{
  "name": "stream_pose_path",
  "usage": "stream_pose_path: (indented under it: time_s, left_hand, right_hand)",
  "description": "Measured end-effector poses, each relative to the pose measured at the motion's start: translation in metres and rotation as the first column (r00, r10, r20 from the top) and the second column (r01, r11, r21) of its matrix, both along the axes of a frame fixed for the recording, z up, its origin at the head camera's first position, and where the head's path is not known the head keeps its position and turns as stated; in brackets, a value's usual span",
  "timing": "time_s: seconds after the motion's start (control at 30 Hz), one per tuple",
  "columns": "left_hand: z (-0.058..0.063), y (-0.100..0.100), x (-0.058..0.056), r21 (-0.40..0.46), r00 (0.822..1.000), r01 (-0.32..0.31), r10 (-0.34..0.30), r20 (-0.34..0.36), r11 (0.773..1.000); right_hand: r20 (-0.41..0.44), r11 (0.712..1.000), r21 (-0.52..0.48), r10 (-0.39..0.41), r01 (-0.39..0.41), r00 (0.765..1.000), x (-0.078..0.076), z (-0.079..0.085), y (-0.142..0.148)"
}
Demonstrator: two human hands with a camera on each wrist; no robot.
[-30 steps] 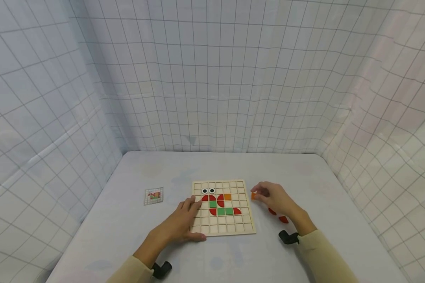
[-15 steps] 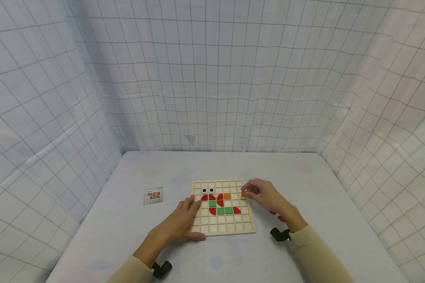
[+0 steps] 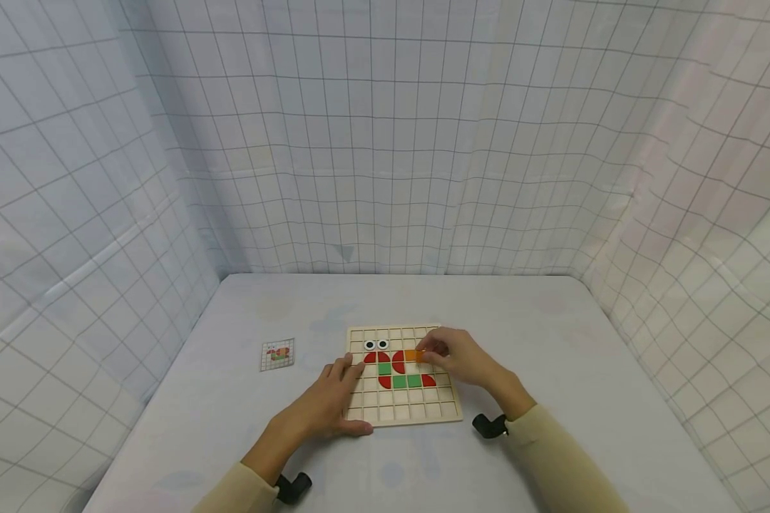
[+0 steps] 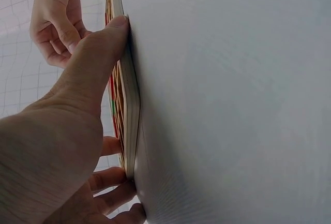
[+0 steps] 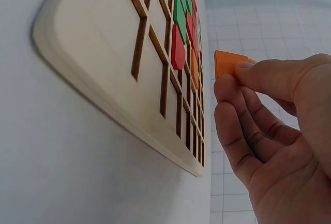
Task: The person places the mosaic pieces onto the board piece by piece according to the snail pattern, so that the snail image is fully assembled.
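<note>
A pale wooden grid board lies on the table, with red quarter-round tiles, green square tiles, one orange square tile and two eye pieces in its cells. Thumb and fingertips of my right hand pinch another orange square tile. It hangs over the board just right of the orange tile in place; in the right wrist view it is clear of the surface. My left hand rests at the board's near left corner, thumb on the near edge, fingers spread along the left side.
A small picture card with a coloured pattern lies left of the board. White gridded curtains enclose the table at the back and sides. Black wrist camera mounts stick out beside the forearms.
My right hand has carried the orange tile leftward from beside the board to over its grid. Its forearm now hides the loose red tiles on the right. My left hand has stayed still.
</note>
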State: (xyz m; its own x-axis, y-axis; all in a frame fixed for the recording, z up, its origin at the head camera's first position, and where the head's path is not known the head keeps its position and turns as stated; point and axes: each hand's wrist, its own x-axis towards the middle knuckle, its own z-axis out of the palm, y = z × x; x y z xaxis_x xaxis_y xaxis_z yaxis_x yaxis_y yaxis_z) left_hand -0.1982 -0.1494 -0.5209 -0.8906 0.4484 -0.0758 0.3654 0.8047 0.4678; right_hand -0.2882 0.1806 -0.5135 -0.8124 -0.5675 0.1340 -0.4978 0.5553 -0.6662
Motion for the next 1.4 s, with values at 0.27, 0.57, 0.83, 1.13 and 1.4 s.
stream_pose_path:
  time_s: [0.27,0.57,0.83,1.13,1.4]
  left_hand:
    - [-0.001,0.000,-0.001,-0.005,1.000,-0.008,0.008,0.008,1.000]
    - [0.000,0.000,-0.001,0.002,1.000,-0.005,0.005,0.011,1.000]
    - [-0.001,0.000,-0.002,-0.013,1.000,0.001,-0.001,0.010,1.000]
    - [-0.003,0.000,0.000,-0.017,1.000,0.000,0.000,0.010,1.000]
    - [-0.003,0.000,-0.001,-0.015,1.000,-0.003,0.003,0.013,1.000]
  right_hand:
    - [0.002,0.999,0.011,0.040,-0.040,0.999,-0.002,-0.006,-0.012]
    - [0.029,0.999,0.031,0.020,-0.021,0.999,-0.002,-0.009,-0.017]
    - [0.021,0.999,0.039,0.000,-0.001,1.000,-0.001,-0.012,-0.019]
    - [-0.001,0.995,0.087,-0.046,0.045,0.999,0.001,-0.010,-0.023]
    - [-0.022,0.993,0.114,-0.015,0.017,1.000,0.001,-0.009,-0.020]
